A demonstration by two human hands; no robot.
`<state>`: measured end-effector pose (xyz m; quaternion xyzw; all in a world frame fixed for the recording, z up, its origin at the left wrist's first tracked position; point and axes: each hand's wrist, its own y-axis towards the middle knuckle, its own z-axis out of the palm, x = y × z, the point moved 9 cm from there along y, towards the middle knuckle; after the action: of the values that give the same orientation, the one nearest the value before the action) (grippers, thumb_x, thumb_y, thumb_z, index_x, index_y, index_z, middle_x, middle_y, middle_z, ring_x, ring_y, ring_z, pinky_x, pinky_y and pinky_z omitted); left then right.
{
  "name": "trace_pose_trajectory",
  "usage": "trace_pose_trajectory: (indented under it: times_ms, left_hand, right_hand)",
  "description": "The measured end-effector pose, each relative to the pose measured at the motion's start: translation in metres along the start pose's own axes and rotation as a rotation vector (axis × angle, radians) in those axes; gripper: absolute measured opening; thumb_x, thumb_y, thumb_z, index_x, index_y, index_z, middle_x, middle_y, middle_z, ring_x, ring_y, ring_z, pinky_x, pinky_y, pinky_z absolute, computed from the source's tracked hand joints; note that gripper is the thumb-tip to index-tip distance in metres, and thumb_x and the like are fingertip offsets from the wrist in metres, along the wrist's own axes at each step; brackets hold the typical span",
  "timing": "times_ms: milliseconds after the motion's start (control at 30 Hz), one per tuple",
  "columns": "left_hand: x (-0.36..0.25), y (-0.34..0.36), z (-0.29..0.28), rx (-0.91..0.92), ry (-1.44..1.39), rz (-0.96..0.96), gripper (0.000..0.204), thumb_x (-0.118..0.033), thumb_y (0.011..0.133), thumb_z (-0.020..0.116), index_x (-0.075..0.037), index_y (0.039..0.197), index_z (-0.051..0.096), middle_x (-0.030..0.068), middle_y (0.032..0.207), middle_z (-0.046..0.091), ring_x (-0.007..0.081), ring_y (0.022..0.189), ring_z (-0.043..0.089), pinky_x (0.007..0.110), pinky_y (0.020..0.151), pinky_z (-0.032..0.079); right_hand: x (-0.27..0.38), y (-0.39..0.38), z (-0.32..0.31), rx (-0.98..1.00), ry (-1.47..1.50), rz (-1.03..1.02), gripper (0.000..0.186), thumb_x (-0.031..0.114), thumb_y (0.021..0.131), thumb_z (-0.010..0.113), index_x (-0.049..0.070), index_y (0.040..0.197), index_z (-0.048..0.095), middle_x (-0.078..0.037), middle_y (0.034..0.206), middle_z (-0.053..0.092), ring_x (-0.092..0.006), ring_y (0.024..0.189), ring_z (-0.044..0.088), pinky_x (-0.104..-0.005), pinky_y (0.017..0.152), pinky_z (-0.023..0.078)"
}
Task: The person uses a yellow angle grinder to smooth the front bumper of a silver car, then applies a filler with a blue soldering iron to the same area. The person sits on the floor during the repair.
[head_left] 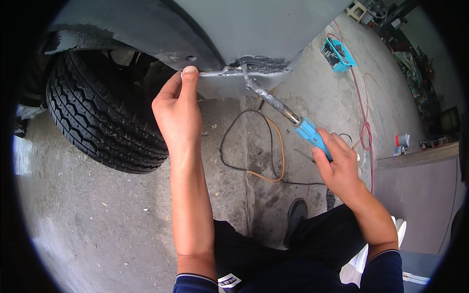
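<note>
A grey car bumper (264, 29) spans the top of the view, with a dark, rough, scarred patch (266, 64) along its lower edge. My right hand (337, 163) is wrapped round the blue handle of a soldering iron (276, 103). Its bent tip touches the left part of that patch. At the bumper's pale lower lip (210, 74), left of the tip, my left hand (181, 105) pinches the edge, thumb uppermost. What lies behind its curled fingers is hidden. Close by on the left stands a black tyre (102, 112).
Black and orange cables (281, 146) loop over the concrete floor below the bumper. At the upper right sits a blue basket (338, 54) holding dark items. A red hose (365, 129) runs down the right side, near a grey cabinet (415, 195). My shoe (296, 215) is below the cables.
</note>
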<state>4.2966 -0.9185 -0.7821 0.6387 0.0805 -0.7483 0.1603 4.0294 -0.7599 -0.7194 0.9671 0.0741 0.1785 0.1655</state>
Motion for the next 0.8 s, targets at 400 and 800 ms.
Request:
trace_pose_trajectory:
  times_ms: [400,800]
  left_hand:
    - [-0.0015,-0.0003,-0.0012,0.004,0.028,-0.024,0.048,-0.034,0.091,0.071,0.009,0.112,0.068,0.0078,0.091,0.065,0.0138,0.086,0.054,0.029,0.08,0.042]
    - [-0.0056,-0.001,-0.0017,-0.008,0.024,0.022,0.042,-0.032,0.093,0.07,0.007,0.106,0.071,-0.0045,0.068,0.055,0.0037,0.062,0.039,0.021,0.057,0.033]
  right_hand:
    - [0.004,-0.0002,-0.0022,0.023,-0.007,-0.007,0.036,0.01,0.087,0.067,-0.001,0.121,0.06,-0.013,0.078,0.058,-0.0274,0.055,0.057,-0.0361,0.049,0.046]
    - [0.0072,0.0004,-0.0005,0.03,-0.002,0.009,0.035,0.01,0.087,0.067,0.001,0.12,0.06,-0.013,0.079,0.059,-0.0289,0.056,0.059,-0.037,0.051,0.047]
